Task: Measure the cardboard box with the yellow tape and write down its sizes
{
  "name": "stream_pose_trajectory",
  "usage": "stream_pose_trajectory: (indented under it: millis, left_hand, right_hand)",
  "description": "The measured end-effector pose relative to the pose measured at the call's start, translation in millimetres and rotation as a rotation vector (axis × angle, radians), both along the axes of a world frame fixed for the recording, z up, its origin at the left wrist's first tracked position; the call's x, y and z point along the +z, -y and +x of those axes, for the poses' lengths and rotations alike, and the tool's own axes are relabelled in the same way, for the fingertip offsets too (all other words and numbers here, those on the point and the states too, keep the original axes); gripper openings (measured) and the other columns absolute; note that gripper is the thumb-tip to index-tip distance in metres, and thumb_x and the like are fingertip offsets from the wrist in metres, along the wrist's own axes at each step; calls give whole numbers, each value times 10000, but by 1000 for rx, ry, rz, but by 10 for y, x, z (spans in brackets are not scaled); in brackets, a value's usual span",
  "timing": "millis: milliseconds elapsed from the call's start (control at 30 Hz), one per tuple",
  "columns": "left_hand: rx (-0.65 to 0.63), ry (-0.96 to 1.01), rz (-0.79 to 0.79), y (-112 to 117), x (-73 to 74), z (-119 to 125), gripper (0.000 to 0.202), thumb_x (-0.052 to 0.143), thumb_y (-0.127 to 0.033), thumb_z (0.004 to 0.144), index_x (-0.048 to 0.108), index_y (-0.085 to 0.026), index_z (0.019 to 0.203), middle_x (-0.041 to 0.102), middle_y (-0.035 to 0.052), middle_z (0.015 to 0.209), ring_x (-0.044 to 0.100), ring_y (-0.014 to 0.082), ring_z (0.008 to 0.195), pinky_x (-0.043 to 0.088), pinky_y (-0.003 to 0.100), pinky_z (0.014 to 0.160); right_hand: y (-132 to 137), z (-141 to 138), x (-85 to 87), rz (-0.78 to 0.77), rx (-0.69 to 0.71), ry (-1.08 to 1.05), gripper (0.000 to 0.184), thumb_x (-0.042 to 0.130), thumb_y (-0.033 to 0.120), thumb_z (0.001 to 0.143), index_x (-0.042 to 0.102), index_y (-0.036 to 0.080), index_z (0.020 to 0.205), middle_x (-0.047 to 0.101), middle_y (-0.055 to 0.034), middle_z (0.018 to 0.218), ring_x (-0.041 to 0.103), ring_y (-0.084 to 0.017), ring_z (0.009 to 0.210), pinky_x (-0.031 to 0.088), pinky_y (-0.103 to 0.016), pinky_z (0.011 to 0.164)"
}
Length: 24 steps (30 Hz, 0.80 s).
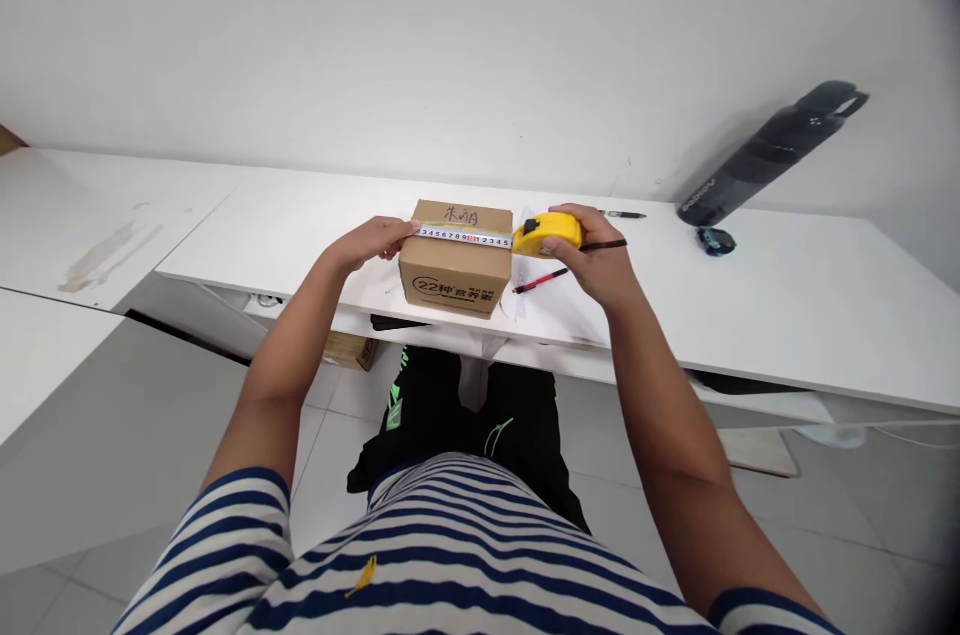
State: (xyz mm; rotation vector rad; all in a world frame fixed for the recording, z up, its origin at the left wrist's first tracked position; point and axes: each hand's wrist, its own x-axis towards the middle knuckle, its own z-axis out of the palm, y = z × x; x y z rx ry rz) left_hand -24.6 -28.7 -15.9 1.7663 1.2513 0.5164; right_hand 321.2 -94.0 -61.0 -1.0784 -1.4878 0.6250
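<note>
A brown cardboard box (pixel 456 280) with black printing on its front and handwriting on top sits on the white table. Across its top, from the left edge to the right, lies the pulled-out blade of a yellow tape measure (pixel 551 233), numbers facing up. My right hand (pixel 596 255) grips the tape measure's case at the box's right edge, its black strap hanging by the fingers. At the box's left edge, my left hand (pixel 379 240) pinches the end of the blade; the very tip is hidden by the fingers.
Right of the box, a red and black pen (pixel 541 281) lies on a sheet of paper (pixel 559 310). Behind my right hand is a dark pen (pixel 624 214). A tall black bottle (pixel 765 160) stands farther right, beside a small dark round object (pixel 715 241). The white table (pixel 787 305) backs onto a wall.
</note>
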Motion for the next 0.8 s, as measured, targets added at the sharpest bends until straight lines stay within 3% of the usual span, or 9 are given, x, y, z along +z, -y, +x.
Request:
stream_pose_trajectory:
  millis: [167,233,333,400,500,633,800]
  left_hand:
    - [66,-20,117,-155,463,59,377,662,-510,849,584,-196,655,630,46,725,562,144,713,438,331,759]
    - [61,19,206,-270,675,184,325,642,-489,867,608,-191,741,673,66,826,591,157,799,449,337,817]
    - [-47,7,287,-469,841,469,263,626,-437,884,616,-182,820,694,93,923,599,170,862,453,338,859]
    - [-139,-60,313,-592,804,677,254,605,-421,893,609,-179,817,692,99,939,596,176,862,455,336,856]
    - [-209,-266,377,-703,573,917,282,561,-440,911,606,-182,808,687,92,920,585,190,831,445,340,810]
    - [-211,-390,371,-683,269,1027,352,489,-490,940,663,-184,924,722,97,1001,612,222,872,437,346,781]
    - [-212,-407,280,-641,250,1023,376,513,-521,925,694,-198,988,743,100,1053,637,239,901,447,346,782]
  right_hand:
    - [308,-139,205,61,-145,151,464,828,533,718,741,244,1071,760,-55,1059,704,-224,909,590,-404,833]
    - [584,-385,294,115,-254,275,454,814,546,722,754,251,1062,768,-45,972,684,-207,788,584,-385,757]
    - [960,-928,349,142,-354,423,428,625,529,891,757,228,1165,770,-86,948,685,-208,761,559,-352,698]
    - [1063,-1279,344,88,-390,534,428,546,490,939,762,231,1201,760,-98,923,677,-204,735,524,-326,654]
    - [986,-1597,337,-37,-399,614,474,516,491,953,742,233,1280,742,-108,892,679,-226,760,493,-312,630]
    - [805,-1658,389,-132,-348,634,627,510,647,954,664,231,1397,724,-132,989,699,-278,881,513,-330,671]
    - [812,-1611,447,-211,-233,743,862,606,758,851,475,265,1547,653,-163,1281,708,-304,976,534,-341,676]
